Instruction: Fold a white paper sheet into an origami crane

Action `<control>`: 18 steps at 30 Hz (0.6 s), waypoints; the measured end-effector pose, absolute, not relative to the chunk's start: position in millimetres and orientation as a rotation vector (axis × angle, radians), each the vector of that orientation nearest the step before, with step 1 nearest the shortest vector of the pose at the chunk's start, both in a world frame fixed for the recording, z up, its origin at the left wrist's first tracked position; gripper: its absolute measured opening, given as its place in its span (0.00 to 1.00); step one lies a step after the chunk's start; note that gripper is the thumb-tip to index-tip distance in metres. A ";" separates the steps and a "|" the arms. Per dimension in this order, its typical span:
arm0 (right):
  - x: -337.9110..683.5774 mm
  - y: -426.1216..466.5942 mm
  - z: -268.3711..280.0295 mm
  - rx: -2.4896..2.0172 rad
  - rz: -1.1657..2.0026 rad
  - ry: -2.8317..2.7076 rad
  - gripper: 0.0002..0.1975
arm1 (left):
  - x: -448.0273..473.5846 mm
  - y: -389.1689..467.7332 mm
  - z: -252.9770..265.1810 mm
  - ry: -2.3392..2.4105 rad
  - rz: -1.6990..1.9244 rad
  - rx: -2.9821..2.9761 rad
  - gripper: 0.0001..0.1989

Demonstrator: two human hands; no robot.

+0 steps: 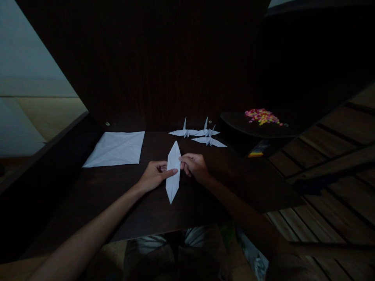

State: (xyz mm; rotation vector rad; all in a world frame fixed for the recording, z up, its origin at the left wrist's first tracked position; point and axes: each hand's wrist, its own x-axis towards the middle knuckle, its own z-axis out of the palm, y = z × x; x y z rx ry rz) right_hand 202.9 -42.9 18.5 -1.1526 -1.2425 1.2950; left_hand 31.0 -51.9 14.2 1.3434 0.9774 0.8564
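A long folded piece of white paper (172,183), pointed at both ends, is held upright between my hands above the dark desk. My left hand (155,173) grips its left side, the thumb lying across the front and the fingers behind. At the right edge, my right hand (195,166) pinches the paper between thumb and curled fingers. Beyond the hands stand several white paper cranes (209,140) with wings spread, close together. To the left lies a flat, creased sheet of white paper (118,148).
A low dark side panel (43,156) borders the desk (140,222) on the left, and a tall dark board (146,70) rises behind. On a rounded shelf (234,120) at the right sits a pile of small colourful pieces (262,116). Wooden slats (316,226) are farther right.
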 end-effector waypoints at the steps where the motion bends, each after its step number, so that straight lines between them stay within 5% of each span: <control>1: 203.1 -42.2 18.4 -1.145 1.321 -1.225 0.13 | 31.2 -52.1 14.9 0.966 0.843 1.316 0.15; 18: 200.5 -41.8 13.3 -1.021 1.372 -1.370 0.15 | 30.9 -45.5 14.4 0.961 0.999 1.148 0.20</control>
